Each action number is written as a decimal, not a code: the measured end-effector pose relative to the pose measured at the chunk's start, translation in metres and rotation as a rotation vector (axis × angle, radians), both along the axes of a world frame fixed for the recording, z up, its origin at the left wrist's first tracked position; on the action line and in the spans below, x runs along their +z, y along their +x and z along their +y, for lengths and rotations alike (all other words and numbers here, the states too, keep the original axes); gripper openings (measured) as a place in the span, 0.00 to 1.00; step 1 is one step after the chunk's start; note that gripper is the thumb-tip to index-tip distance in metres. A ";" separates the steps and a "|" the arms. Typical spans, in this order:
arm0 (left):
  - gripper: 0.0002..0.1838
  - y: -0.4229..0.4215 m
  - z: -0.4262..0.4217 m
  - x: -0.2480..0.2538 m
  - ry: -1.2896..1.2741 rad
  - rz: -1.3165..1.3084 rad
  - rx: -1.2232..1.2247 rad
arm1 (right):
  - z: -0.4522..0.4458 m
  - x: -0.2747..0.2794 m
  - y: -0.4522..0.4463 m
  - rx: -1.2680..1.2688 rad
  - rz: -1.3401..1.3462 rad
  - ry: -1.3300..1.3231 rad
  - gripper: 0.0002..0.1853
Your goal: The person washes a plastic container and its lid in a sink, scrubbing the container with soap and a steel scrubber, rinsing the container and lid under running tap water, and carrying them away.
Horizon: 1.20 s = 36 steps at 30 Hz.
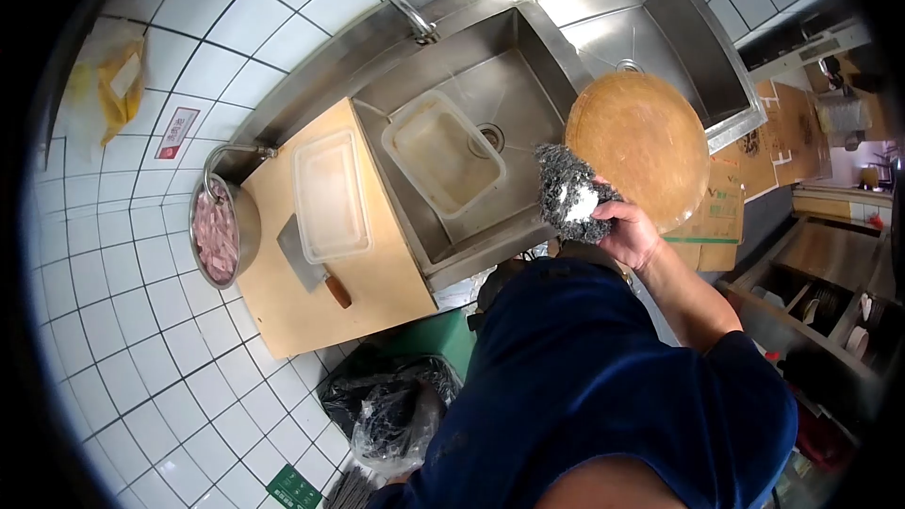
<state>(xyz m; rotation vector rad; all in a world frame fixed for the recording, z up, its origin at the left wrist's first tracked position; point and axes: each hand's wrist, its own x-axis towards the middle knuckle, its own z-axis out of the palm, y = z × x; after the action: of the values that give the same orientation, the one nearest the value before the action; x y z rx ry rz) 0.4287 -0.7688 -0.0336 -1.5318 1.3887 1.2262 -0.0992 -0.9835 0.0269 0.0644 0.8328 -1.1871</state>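
Note:
My right hand (630, 233) grips a large grey steel wool scrubber (568, 190) with a bright white patch on it; what the patch is I cannot make out. Just above the hand, a round wooden cutting board (641, 137) lies over the divider and front edge of the sinks. The scrubber is beside its left edge; whether they touch is unclear. In the left sink basin (528, 66) sits a clear rectangular plastic container (443, 153) holding cloudy liquid. My left hand is out of sight.
A wooden board (273, 306) left of the sink carries a plastic lid (332, 193) and a cleaver (306, 259). Beyond it is a metal bowl (247, 226) of raw meat (217, 240). Faucets (415, 19) line the back. A lined trash bin (396, 405) stands below.

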 end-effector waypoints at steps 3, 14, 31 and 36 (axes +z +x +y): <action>0.13 -0.022 -0.029 -0.020 0.062 0.064 -0.253 | -0.015 -0.002 0.007 -0.012 0.009 -0.005 0.33; 0.35 -0.178 -0.343 -0.153 -1.296 0.398 0.288 | -0.094 -0.041 0.047 -0.142 0.025 -0.025 0.31; 0.06 -0.278 -0.492 -0.158 -1.437 0.409 0.225 | -0.086 -0.054 -0.034 -0.245 0.074 0.121 0.35; 0.06 -0.280 -0.520 -0.164 -1.370 0.510 0.273 | -0.083 -0.051 -0.064 -0.256 0.064 0.093 0.34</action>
<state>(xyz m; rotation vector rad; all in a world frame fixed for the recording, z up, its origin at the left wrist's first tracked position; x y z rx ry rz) 0.1490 -1.2885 -0.1977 -2.4106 2.7398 0.7671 -0.1628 -1.0669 -0.0245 0.2149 0.9566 -1.3955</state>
